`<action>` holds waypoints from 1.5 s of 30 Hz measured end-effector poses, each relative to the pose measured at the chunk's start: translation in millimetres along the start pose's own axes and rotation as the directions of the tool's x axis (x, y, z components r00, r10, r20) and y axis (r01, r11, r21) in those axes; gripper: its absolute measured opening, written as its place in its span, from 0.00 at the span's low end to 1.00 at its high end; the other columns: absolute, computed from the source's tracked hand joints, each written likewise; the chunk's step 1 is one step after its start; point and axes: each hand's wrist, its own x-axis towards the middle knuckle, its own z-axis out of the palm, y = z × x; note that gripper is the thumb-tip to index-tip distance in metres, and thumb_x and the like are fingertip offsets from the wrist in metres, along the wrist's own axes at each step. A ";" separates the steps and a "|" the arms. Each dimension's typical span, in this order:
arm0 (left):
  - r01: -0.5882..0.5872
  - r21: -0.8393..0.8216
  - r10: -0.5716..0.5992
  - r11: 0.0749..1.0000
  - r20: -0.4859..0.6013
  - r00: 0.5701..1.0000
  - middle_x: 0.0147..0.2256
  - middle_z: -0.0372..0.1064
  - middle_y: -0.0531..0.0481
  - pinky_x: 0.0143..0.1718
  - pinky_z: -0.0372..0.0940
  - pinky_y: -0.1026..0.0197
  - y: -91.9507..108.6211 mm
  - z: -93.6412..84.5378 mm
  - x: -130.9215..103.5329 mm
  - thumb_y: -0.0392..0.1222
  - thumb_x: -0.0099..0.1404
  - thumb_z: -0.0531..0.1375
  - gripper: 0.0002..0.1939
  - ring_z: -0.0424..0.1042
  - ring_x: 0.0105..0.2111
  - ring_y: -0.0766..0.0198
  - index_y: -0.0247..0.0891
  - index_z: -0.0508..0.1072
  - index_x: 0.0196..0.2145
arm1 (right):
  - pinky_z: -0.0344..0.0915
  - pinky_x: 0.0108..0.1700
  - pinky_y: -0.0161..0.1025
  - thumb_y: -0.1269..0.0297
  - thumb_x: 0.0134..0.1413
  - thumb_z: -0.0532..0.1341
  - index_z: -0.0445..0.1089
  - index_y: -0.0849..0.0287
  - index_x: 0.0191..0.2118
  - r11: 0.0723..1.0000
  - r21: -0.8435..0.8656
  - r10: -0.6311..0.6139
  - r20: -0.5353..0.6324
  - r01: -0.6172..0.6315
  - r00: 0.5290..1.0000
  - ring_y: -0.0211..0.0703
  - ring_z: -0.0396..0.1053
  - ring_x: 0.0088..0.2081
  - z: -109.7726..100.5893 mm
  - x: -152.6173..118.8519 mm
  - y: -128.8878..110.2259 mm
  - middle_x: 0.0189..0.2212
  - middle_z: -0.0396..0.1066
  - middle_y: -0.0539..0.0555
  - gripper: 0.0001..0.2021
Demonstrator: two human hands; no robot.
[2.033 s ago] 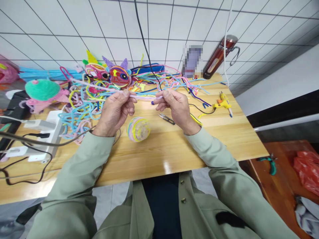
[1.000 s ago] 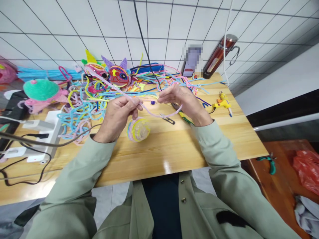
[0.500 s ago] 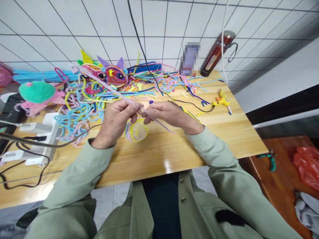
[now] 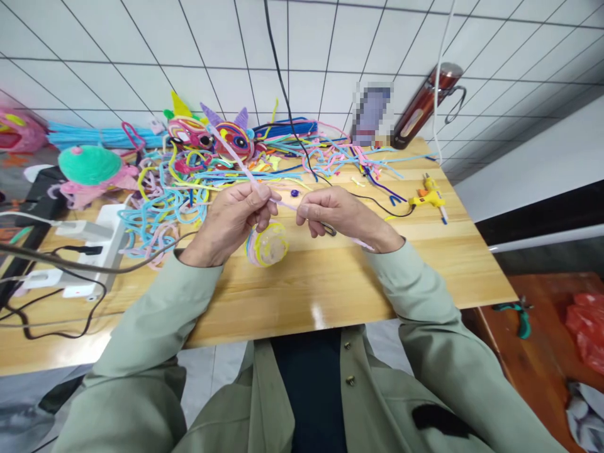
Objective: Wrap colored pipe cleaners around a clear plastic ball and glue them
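A pale pink-purple pipe cleaner (image 4: 237,160) runs slantwise between both hands over the wooden table (image 4: 302,296). My left hand (image 4: 240,217) pinches it between thumb and fingers, its long end pointing up and away to the left. A short way to the right, my right hand (image 4: 337,214) is closed on the same pipe cleaner, whose tail shows by the right wrist. A small dark metal tool, partly hidden, shows under the right fingers. Below and between the hands sits a round piece (image 4: 271,246) wrapped in yellow, pink and blue.
Tangled pipe cleaners (image 4: 163,211) and two decorated masks (image 4: 233,145) lie along the wall. A power strip (image 4: 106,248) with cables is at left. At right are a yellow glue gun (image 4: 429,198) and a leaning red flask (image 4: 427,107). Pliers (image 4: 523,318) rest on a lower surface.
My hands have moved apart, the right one sliding right along the pipe cleaner. The whole view has shifted slightly, so the table items appear farther right.
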 end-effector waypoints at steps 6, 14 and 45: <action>-0.116 -0.042 0.111 0.992 -0.097 0.989 0.27 0.76 0.53 0.18 0.63 0.71 -1.8 -9.9 6.9 0.60 0.54 0.83 0.24 0.64 0.19 0.75 0.37 0.85 0.33 | 0.62 0.32 0.33 0.56 0.71 0.63 0.81 0.61 0.38 0.999 -0.040 0.031 0.061 -0.029 0.998 0.34 0.70 0.26 -2.2 2.2 3.0 0.23 0.76 0.47 0.15; -0.095 0.011 0.096 0.995 -0.057 0.994 0.29 0.77 0.51 0.18 0.63 0.69 -8.7 -7.0 5.0 0.58 0.58 0.80 0.22 0.66 0.19 0.73 0.36 0.84 0.34 | 0.73 0.39 0.37 0.47 0.65 0.68 0.76 0.59 0.34 0.994 0.103 0.010 0.135 -0.024 0.991 0.39 0.78 0.33 12.1 12.6 9.9 0.30 0.81 0.51 0.19; -0.209 0.250 0.225 0.945 -0.035 0.974 0.37 0.82 0.46 0.24 0.64 0.65 -5.4 6.3 -7.2 0.60 0.69 0.73 0.21 0.68 0.23 0.70 0.38 0.81 0.31 | 0.74 0.39 0.35 0.54 0.64 0.69 0.79 0.58 0.46 0.999 0.015 -0.042 -0.145 0.045 0.989 0.37 0.77 0.32 19.0 5.8 20.2 0.31 0.80 0.48 0.13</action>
